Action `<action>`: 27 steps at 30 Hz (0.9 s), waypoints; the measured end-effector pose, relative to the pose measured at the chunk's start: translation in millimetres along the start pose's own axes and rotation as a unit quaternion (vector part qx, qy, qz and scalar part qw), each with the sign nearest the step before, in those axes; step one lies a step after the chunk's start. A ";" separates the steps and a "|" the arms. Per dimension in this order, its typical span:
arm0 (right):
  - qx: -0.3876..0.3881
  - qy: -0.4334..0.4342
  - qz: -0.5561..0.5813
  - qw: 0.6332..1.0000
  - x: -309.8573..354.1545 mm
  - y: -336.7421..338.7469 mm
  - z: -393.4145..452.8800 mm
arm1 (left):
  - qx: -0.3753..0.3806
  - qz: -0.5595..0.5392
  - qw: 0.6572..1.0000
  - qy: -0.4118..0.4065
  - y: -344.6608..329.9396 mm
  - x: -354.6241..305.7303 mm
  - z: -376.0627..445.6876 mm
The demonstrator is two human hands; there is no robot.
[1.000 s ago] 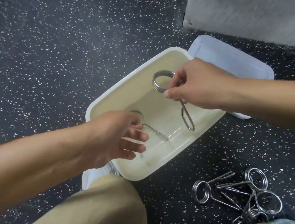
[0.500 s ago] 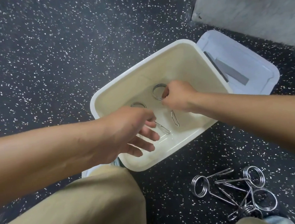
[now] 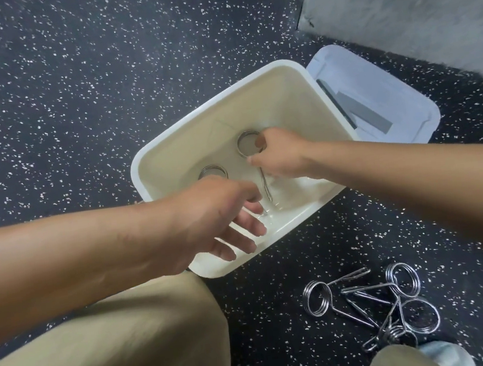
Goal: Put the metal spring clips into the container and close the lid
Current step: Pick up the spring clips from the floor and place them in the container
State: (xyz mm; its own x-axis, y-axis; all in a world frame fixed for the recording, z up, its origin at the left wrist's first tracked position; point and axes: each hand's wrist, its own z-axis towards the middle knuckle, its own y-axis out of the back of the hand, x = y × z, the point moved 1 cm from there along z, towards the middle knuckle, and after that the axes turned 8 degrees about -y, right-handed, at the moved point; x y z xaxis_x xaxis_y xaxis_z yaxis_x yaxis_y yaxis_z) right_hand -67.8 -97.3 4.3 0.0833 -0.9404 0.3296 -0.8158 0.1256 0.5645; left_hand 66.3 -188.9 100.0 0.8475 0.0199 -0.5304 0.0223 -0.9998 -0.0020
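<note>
A cream plastic container [image 3: 169,149] stands open on the dark speckled floor. Deep inside it, my right hand [image 3: 282,155] grips a metal spring clip [image 3: 249,144] by its coiled ring, the clip's legs pointing toward me along the bottom. A second spring clip [image 3: 213,171] lies on the bottom to its left, partly hidden by my left hand [image 3: 217,216]. That hand hovers over the near side of the container with its fingers spread and nothing in them. The pale blue lid [image 3: 375,96] lies behind the container at the right.
Several more spring clips [image 3: 370,300] lie tangled on the floor at the lower right. My knee in tan trousers [image 3: 118,350] fills the lower left, touching the container's near corner. A grey wall [image 3: 410,4] rises at the upper right. A second knee [image 3: 402,360] shows at the bottom edge.
My right hand has lowered its clip from above the rim down to the container's bottom. My left hand has let go of the other clip and lifted with fingers spread.
</note>
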 end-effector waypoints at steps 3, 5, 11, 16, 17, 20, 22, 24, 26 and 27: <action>-0.021 0.026 0.005 0.999 -2.0 10.5 -16.0 | 0.009 0.003 1.000 -0.018 -8.8 -2.4 -1.1; -0.037 0.039 0.043 0.998 -5.8 18.5 -29.8 | 0.018 0.015 0.999 -0.025 -16.8 -4.0 -1.3; -0.065 0.083 0.147 0.983 -34.2 43.5 -84.7 | 0.046 0.043 0.997 -0.037 -41.6 -4.5 0.2; -0.086 0.101 0.171 0.976 -77.8 49.3 -124.1 | 0.074 0.075 0.994 -0.021 -68.7 6.2 15.5; -0.081 0.098 0.167 0.978 -87.3 47.8 -130.3 | 0.081 0.079 0.993 -0.021 -73.5 9.1 18.4; -0.055 0.079 0.148 0.984 -119.5 39.2 -146.0 | 0.091 0.113 0.989 -0.028 -89.7 17.3 24.9; -0.033 0.062 0.122 0.990 -143.5 31.3 -151.4 | 0.088 0.144 0.985 -0.023 -100.7 23.5 29.3; -0.010 0.036 0.085 0.996 -167.3 22.9 -153.2 | 0.089 0.161 0.983 -0.007 -111.8 31.1 35.8; 0.006 0.003 0.037 0.999 -191.5 13.6 -151.4 | 0.094 0.177 0.980 0.013 -121.6 39.8 43.1; 0.012 -0.013 0.009 1.000 -203.6 8.6 -149.1 | 0.094 0.185 0.978 0.022 -125.6 43.7 45.8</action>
State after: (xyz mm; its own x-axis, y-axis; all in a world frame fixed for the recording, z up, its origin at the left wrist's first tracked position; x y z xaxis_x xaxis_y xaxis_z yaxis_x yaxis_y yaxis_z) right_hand -6.4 142.4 54.9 0.0535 -0.9458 0.3204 -0.8301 0.1362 0.5408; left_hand 76.3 -62.9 38.3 0.8011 -0.3472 -0.4876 -0.3847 -0.9227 0.0250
